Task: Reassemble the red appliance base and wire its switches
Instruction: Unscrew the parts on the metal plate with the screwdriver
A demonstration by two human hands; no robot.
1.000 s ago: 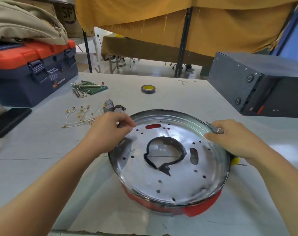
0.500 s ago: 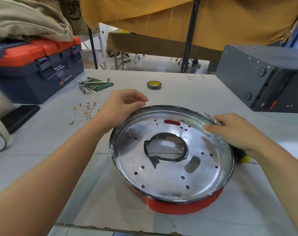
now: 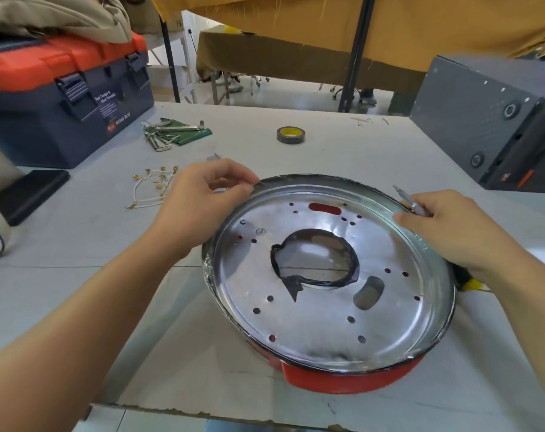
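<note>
Toolbox (image 3: 62,98) is sitting far left on the table (image 3: 78,275), with wires (image 3: 152,188) lying near it. Left hand (image 3: 199,204) is pinching the base's (image 3: 352,378) shiny rim at the far left edge. Base is resting mid-table, near the front. Right hand (image 3: 446,229) is gripping a screwdriver (image 3: 408,202) while pressing the right rim.

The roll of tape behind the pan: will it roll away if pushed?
Probably not: the roll of tape lies flat on the table, its yellow core facing up, so it would likely slide. It looks small and light. Set on edge, it could roll.
</note>
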